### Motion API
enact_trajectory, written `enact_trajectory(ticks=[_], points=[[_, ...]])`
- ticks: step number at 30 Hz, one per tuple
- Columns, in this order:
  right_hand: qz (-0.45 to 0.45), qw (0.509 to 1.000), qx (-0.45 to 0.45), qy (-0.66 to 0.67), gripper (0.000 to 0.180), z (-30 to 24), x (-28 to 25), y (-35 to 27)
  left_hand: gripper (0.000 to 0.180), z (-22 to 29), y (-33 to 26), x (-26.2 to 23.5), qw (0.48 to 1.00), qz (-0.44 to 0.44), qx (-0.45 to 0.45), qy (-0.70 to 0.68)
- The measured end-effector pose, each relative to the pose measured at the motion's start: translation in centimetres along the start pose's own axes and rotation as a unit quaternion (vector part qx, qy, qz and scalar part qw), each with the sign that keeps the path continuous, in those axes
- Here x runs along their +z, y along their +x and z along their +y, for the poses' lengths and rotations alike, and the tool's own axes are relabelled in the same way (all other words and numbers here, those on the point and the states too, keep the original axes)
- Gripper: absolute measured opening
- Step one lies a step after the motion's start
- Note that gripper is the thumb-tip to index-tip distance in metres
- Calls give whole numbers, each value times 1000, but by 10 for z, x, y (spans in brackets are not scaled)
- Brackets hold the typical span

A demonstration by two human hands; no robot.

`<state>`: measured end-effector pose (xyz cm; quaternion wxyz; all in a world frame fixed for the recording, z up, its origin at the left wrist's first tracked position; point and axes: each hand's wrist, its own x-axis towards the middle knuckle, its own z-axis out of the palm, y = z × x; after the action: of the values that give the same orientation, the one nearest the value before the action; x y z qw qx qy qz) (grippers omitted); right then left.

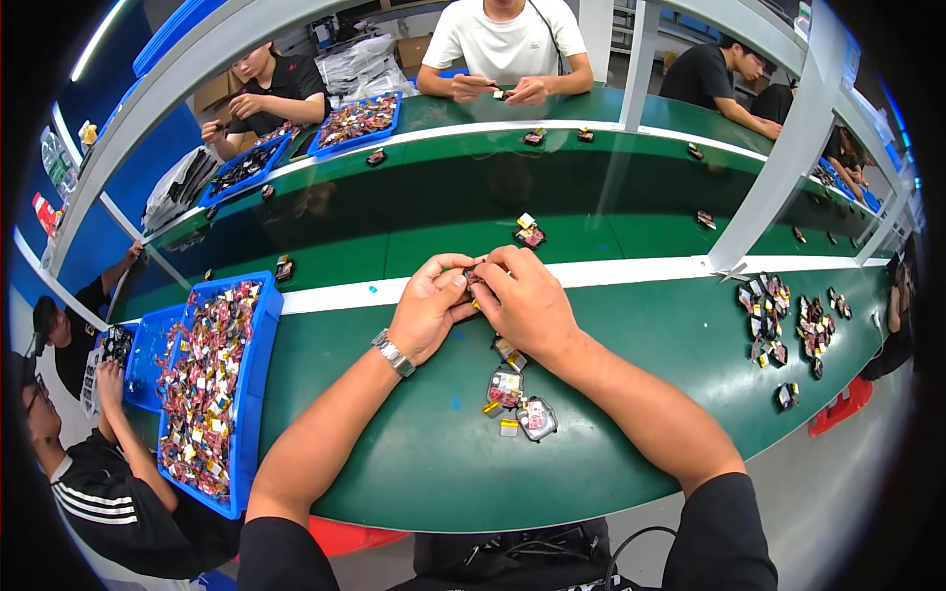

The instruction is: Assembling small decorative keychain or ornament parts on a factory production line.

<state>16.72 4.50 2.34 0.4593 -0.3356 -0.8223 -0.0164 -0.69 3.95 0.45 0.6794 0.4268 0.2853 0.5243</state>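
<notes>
My left hand (431, 303) and my right hand (522, 300) meet over the white ledge at the bench's far side. Between their closed fingers is a small dark-cased part with a reddish circuit board (473, 279), mostly hidden by the fingers. A bit of yellow shows under it. On the green bench just below my hands lie several similar pieces: a red circuit board in a black case (506, 387), a clear-and-black case (537, 419) with a board inside, and a small silver battery with yellow tape (508, 428).
A blue bin (258, 394) full of red boards with batteries stands at my left. Grouped assemblies (764, 315) lie right, near a grey post (778, 167). Beyond the ledge, a dark green conveyor (414, 222) carries scattered parts. Several people work around it; a red stool (843, 406) stands right.
</notes>
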Motion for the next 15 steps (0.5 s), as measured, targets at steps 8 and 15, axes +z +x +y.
enact_trajectory(ticks=[8,15], points=[[22,998,-54,-29,9,0,3,2,20,0,1,5,995,48,13,81],[-17,962,157,224,15,4,5,-1,16,-4,-1,14,982,100,46,153]])
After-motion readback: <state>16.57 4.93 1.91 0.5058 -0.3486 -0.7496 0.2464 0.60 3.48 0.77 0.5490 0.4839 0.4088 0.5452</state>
